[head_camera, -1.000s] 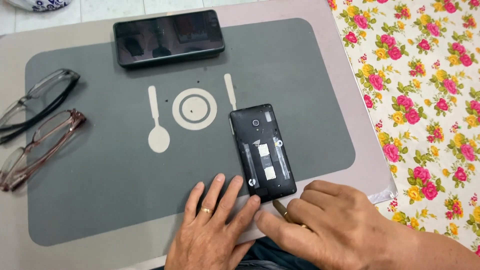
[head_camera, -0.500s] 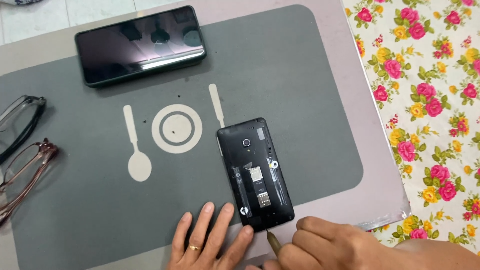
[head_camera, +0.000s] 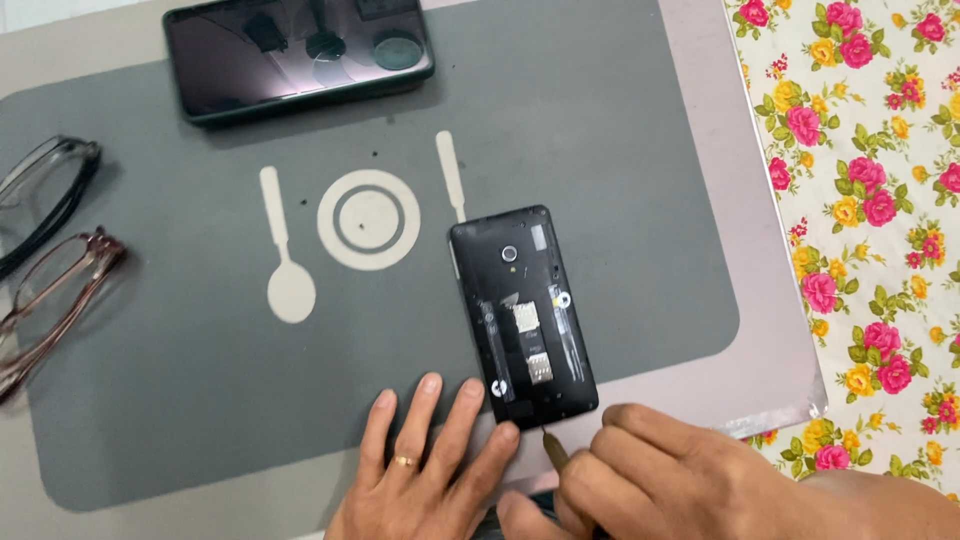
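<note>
gripping a thin tool (head_camera: 553, 447), the right hand (head_camera: 680, 480) probes the opened phone (head_camera: 523, 315); left hand (head_camera: 425, 470) lies flat beside.

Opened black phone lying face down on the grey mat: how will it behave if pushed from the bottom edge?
The opened black phone looks flat and rigid, so it likely slides rather than tips. The grey mat probably adds grip. Exposed card slots suggest fragile internals. The left hand touching its corner should steady it against the thin tool.

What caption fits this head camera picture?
Two hands, left hand and right hand, work a thin tool at an opened phone.
</note>
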